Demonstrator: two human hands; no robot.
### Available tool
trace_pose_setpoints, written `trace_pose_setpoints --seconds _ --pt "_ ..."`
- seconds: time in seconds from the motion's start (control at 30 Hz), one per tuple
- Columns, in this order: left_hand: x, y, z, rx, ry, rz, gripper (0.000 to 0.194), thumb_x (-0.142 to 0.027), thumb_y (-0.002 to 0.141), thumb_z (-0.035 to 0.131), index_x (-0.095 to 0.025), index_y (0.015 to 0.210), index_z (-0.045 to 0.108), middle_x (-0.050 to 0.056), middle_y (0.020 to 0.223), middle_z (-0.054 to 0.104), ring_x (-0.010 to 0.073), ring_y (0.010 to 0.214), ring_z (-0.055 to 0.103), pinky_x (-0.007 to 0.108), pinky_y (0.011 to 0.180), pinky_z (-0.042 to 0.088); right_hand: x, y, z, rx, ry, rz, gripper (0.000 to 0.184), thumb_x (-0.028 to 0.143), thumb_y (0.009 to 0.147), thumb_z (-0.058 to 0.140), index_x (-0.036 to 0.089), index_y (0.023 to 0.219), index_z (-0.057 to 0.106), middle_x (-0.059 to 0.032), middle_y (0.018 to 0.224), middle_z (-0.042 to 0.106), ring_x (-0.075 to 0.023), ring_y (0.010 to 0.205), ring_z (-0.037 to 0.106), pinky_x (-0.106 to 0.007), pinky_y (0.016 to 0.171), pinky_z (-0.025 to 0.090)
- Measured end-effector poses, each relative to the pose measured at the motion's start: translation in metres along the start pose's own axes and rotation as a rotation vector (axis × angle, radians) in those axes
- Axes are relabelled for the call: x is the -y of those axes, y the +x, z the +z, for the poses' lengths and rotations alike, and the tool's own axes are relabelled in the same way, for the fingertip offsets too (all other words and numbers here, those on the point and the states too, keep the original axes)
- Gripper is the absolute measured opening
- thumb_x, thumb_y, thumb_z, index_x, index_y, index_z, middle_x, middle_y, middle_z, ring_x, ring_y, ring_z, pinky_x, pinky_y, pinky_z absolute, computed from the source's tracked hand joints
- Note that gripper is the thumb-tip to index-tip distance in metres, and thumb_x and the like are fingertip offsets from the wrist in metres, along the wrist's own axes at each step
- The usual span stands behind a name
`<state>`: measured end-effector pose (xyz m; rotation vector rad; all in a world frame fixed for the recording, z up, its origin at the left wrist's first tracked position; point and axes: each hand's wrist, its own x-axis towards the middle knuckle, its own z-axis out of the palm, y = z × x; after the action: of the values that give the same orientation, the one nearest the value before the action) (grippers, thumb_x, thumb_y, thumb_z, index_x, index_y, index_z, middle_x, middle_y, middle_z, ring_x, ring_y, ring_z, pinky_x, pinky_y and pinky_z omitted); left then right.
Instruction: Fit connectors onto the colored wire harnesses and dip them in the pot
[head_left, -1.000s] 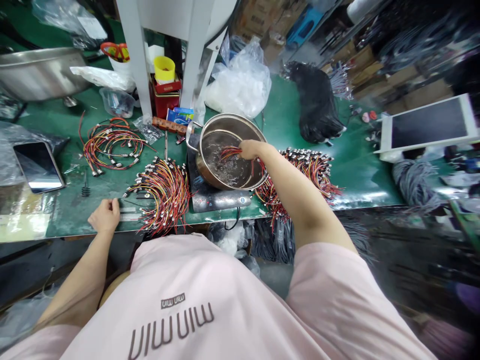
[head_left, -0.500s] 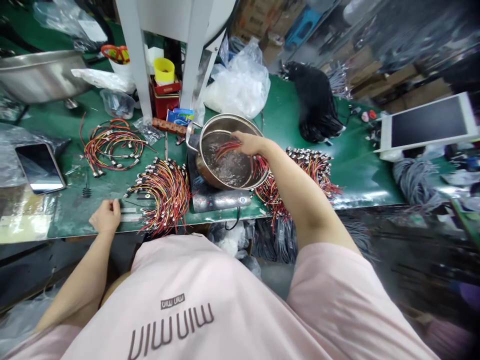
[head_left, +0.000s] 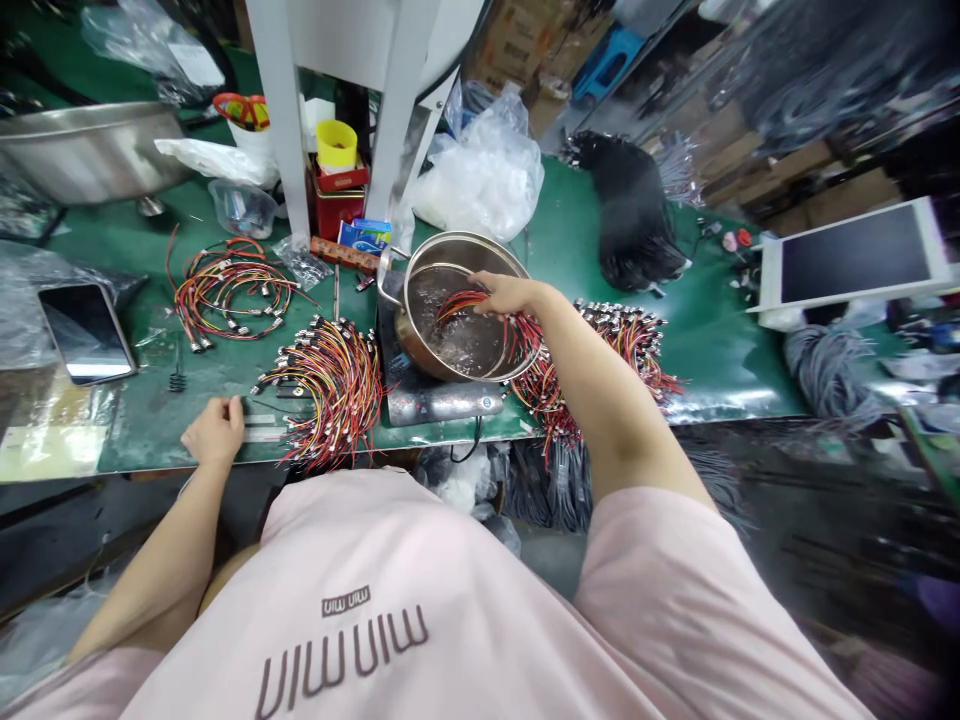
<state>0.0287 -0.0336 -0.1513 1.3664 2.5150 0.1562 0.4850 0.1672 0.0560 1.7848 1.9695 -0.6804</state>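
My right hand (head_left: pixel 510 296) is over the steel pot (head_left: pixel 411 322), its fingers closed round a bundle of red, black and yellow wires (head_left: pixel 459 303). One end of the bundle hangs over the bubbling liquid in the pot; the other comes out beneath my palm near the right rim. The pot stands on a dark hot plate (head_left: pixel 442 402). My left hand (head_left: pixel 214 431) rests at the table's front edge, curled into a loose fist, with nothing seen in it. Right of it lies a fanned pile of wires (head_left: pixel 337 395) with small connectors.
More wire bundles (head_left: pixel 626 340) lie right of the pot, partly behind my right forearm. A loose coil of wires (head_left: pixel 232 290) and a phone (head_left: pixel 88 335) are on the left. White machine legs (head_left: pixel 279 120), a plastic bag (head_left: pixel 487 175) and a tablet-like screen (head_left: pixel 855 255) stand farther back.
My right hand keeps hold of the wires, and their free end is slightly higher and more clearly seen over the liquid. My left hand stays put; the view has shifted slightly.
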Motion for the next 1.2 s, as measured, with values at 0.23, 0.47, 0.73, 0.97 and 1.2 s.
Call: trace_pose_setpoints --seconds 0.23,0.47,0.73,0.97,1.2 --pt "0.0023 0.0014 0.0033 -0.018 -0.009 -0.001 0.040 -0.051 0.088 0.043 -0.021 0.100 0.066 0.010 0.088 0.071 0.0288 0.084 0.064 0.037 0.073 0.043 -0.0071 0.0024 -0.0017 -0.045 0.026 0.045 0.076 0.019 0.079 0.066 0.017 0.147 0.034 -0.0113 0.114 0.068 -0.0225 0.088 0.067 -0.033 0.084 0.051" --pt "0.0016 0.0013 0.0020 -0.013 -0.011 -0.002 0.039 -0.051 0.089 0.043 -0.021 0.100 0.066 0.010 0.088 0.070 0.0276 0.083 0.064 0.035 0.072 0.042 -0.0032 -0.0001 -0.0025 -0.095 -0.077 0.066 0.074 0.017 0.077 0.066 0.013 0.145 0.036 -0.0154 0.137 0.055 -0.0271 0.119 0.058 -0.034 0.099 0.046" --pt "-0.0025 -0.0002 -0.0029 0.011 0.011 -0.010 0.041 -0.050 0.090 0.041 -0.020 0.103 0.066 0.011 0.091 0.070 0.0283 0.083 0.063 0.036 0.072 0.042 -0.0012 -0.0004 -0.0050 -0.069 -0.109 0.098 0.069 0.019 0.080 0.064 0.012 0.143 0.037 -0.0176 0.132 0.058 -0.0276 0.112 0.061 -0.034 0.092 0.048" --pt "-0.0001 0.0013 -0.0007 0.015 0.000 -0.004 0.041 -0.051 0.089 0.041 -0.020 0.101 0.066 0.010 0.089 0.071 0.0288 0.083 0.063 0.036 0.070 0.040 -0.0055 0.0013 -0.0038 -0.058 -0.069 0.120 0.068 0.021 0.078 0.067 0.014 0.140 0.040 -0.0152 0.127 0.062 -0.0236 0.097 0.066 -0.030 0.080 0.051" --pt "0.0046 0.0027 0.0037 -0.030 0.006 0.049 0.043 -0.053 0.090 0.039 -0.021 0.100 0.066 0.010 0.088 0.070 0.0259 0.080 0.062 0.033 0.066 0.036 0.0011 -0.0043 -0.0020 0.011 -0.108 0.163 0.069 0.019 0.078 0.066 0.012 0.142 0.039 -0.0163 0.124 0.063 -0.0254 0.100 0.065 -0.032 0.084 0.049"
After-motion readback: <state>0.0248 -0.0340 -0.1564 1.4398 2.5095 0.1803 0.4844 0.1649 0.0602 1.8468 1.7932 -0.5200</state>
